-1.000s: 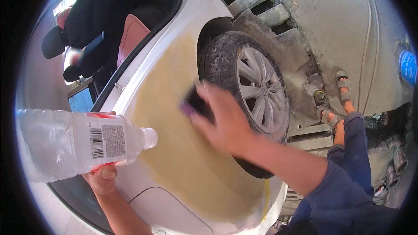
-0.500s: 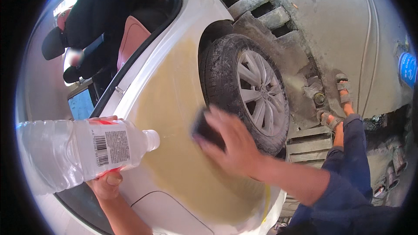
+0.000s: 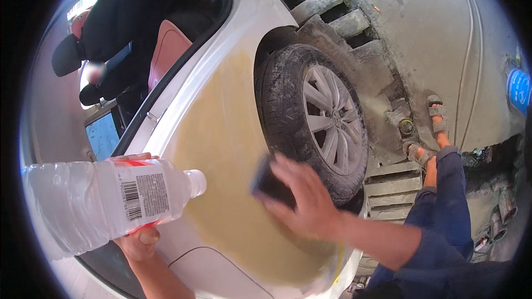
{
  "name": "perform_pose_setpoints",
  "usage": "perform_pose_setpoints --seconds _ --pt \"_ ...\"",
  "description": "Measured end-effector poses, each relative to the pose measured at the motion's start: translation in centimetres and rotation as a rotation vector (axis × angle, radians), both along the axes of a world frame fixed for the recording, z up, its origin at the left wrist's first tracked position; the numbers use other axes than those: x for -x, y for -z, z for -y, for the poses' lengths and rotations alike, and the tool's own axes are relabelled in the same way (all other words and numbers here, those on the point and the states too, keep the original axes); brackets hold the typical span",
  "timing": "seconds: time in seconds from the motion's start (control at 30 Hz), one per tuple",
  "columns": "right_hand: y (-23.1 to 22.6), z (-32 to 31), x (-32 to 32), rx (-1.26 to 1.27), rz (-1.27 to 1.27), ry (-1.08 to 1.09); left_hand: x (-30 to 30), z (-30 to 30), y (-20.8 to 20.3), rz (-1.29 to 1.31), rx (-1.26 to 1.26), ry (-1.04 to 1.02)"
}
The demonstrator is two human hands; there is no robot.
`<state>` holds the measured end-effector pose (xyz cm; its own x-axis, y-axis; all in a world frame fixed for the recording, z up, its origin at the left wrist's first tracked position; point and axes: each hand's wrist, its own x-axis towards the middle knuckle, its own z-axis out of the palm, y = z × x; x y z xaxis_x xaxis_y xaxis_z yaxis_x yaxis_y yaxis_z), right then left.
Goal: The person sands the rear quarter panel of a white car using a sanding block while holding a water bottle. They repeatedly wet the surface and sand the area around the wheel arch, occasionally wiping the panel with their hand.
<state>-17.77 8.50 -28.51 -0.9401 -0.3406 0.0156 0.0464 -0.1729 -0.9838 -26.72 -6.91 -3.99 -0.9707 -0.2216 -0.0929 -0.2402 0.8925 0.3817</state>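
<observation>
A white car's rear side panel (image 3: 221,99) fills the middle, with a wide yellowish patch over its wheel arch. My left hand (image 3: 139,242) is wrapped round a large clear plastic bottle (image 3: 77,205), which lies tilted on its side with its uncapped mouth toward the panel. The bottle bears a white and red label. My right hand (image 3: 310,202) grips a dark sanding block (image 3: 272,182) and holds it against the yellowish patch, close to the tyre (image 3: 280,97). Block and fingers are slightly blurred.
Right of the panel is the wheel's silver rim (image 3: 335,113). Concrete drain slats (image 3: 321,1) run along the wet ground. My sandalled feet (image 3: 438,119) stand there, near a hose (image 3: 470,72). A blue container (image 3: 518,89) sits at the far right. The car's side window (image 3: 127,39) is at upper left.
My right hand has slid a little right and down over the yellowish patch with the block. The bottle in my left hand has dipped slightly lower.
</observation>
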Motion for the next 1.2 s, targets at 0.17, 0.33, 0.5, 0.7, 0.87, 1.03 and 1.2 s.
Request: perform_pose_setpoints --seconds 0.17,0.33,0.5,0.7,0.87,1.03,1.2 --pt "0.7 1.8 4.1 -0.015 0.002 0.049 0.1 -0.5 0.4 0.003 -0.013 -0.020" --pt "2.6 6.0 11.6 -0.052 0.153 0.166 0.8 -1.2 1.0 -0.005 -0.023 -0.037" --pt "-0.7 -1.0 0.0 0.023 0.045 -0.048 0.3 -0.5 0.4 -0.005 -0.017 -0.041" --pt "2.7 5.3 12.1 -0.071 0.133 0.170 0.7 -1.4 0.8 -0.012 -0.056 -0.023" --pt "1.5 3.1 4.2 -0.045 0.037 0.043 0.3 -0.2 0.3 0.023 -0.018 -0.007" --pt "0.5 0.9 2.3 -0.045 0.039 -0.009 0.1 0.2 0.5 0.009 -0.047 -0.023" --pt "5.1 7.0 14.4 -0.089 0.185 0.160 0.7 -0.1 1.0 -0.015 -0.051 0.007"
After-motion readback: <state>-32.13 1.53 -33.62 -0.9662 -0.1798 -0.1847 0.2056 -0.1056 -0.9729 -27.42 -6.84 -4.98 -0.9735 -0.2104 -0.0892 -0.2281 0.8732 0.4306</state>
